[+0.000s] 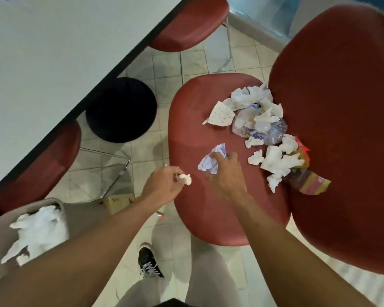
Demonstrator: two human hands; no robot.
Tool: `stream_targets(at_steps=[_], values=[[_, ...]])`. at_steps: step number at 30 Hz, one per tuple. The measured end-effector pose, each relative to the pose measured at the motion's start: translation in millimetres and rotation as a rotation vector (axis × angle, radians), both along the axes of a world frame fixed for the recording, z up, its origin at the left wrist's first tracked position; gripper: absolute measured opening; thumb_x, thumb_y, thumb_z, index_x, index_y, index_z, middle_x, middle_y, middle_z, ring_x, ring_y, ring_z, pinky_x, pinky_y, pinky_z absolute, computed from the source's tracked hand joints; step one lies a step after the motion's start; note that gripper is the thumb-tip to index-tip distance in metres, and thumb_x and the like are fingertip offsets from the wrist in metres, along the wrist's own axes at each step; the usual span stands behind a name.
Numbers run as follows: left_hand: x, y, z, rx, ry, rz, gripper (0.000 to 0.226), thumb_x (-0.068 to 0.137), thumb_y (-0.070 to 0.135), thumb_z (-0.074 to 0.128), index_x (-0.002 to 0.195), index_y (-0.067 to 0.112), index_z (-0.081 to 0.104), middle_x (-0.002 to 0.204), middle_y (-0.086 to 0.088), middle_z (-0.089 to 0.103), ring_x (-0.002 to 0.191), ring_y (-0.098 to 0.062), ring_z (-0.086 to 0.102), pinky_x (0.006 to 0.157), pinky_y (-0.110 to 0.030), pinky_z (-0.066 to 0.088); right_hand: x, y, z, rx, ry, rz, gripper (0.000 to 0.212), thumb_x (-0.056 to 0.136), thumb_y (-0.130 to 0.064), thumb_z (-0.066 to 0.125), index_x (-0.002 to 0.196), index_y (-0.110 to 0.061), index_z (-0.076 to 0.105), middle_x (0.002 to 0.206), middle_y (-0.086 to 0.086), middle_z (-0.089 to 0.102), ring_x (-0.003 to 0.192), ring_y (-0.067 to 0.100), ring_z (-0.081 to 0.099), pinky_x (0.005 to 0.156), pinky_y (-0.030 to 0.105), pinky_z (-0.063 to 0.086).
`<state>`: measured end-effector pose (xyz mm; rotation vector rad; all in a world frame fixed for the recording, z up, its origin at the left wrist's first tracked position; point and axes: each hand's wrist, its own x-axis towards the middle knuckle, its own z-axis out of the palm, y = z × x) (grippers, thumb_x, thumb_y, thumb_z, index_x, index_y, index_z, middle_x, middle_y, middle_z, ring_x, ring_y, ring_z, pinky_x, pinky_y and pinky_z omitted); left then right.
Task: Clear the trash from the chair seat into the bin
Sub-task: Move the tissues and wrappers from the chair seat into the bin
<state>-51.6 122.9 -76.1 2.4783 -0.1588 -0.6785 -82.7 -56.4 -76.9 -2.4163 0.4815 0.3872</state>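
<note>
Reaching over a red chair seat (193, 134), the person's right hand (225, 173) curls its fingers round a crumpled ball of white paper (210, 161) marked with faint blue print, gripping it near the middle of the seat. The left hand (163, 185), held just off the seat's left edge above the tiled floor (169, 63), pinches a small wad of white tissue (185, 178) between its fingertips.

Most of the trash lies bunched along the right side of the seat, up against the chair's red backrest (341, 107). Torn and crushed white tissues (251, 96) are scattered through the heap; a folded white napkin with orange dots (220, 114) lies at its left edge; a crumpled clear plastic bag (262, 127) with blue and yellow print sits in the middle. At the near end, a yellow and pink wrapper (313, 182) pokes out from under more tissue, beside a scrap of orange-red packaging (303, 147).

The grey bin (2, 220) stands on the floor at lower left, well apart from the seat, with a white liner bag (38, 229) rumpled in its mouth. A white desk (53, 63) with a dark edge fills the upper left, with a round black stool (121, 109) partly beneath it. A black shoe with white laces (148, 260) shows between the arms.
</note>
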Motion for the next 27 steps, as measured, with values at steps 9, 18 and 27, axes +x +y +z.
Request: stream_targets(at_steps=[9, 18, 27], values=[[-95, 179, 44, -0.017, 0.045, 0.374, 0.017, 0.080, 0.036, 0.066, 0.095, 0.033, 0.073, 0.082, 0.014, 0.070, 0.085, -0.012, 0.064, 0.082, -0.033, 0.053, -30, 146, 41, 0.008, -0.107, 0.265, 0.049, 0.082, -0.026, 0.063, 0.129, -0.023, 0.049, 0.124, 0.013, 0.041, 0.103, 0.034, 0.051, 0.079, 0.043, 0.053], [-144, 336, 53, 0.058, -0.030, 0.622, 0.012, 0.081, 0.033, 0.068, 0.092, 0.028, 0.072, 0.086, 0.007, 0.071, 0.080, -0.014, 0.065, 0.079, -0.032, 0.051, -46, 297, 47, -0.003, -0.022, 0.496, 0.048, 0.087, -0.032, 0.056, 0.133, -0.027, 0.043, 0.131, 0.013, 0.038, 0.109, 0.032, 0.051, 0.087, 0.043, 0.051], [-176, 413, 27, 0.061, 0.013, 0.755, 0.018, 0.079, 0.025, 0.072, 0.096, 0.023, 0.073, 0.083, -0.001, 0.072, 0.090, -0.026, 0.066, 0.082, -0.034, 0.051, -84, 419, 38, 0.073, 0.035, 0.668, 0.051, 0.091, -0.036, 0.056, 0.138, -0.025, 0.039, 0.136, 0.017, 0.036, 0.118, 0.037, 0.045, 0.098, 0.043, 0.043]])
